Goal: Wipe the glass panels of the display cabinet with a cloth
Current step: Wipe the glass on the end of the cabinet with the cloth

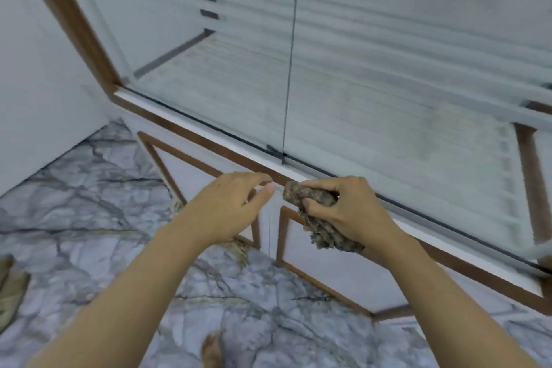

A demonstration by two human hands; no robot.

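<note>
The right grip point(343, 212) is curled round a bunched, mottled brown cloth point(324, 233), pinching it between thumb and fingers, with a ragged end hanging below the palm. The cloth sits close in front of the bottom rail of the display cabinet point(191, 136), just below the seam where the two glass panels point(388, 84) meet, and is not on the glass. The left grip point(227, 209) hovers just beside the cloth, fingers loosely bent and holding nothing, above the white lower doors point(334, 272) with brown trim and the marble floor point(89, 203).
</note>
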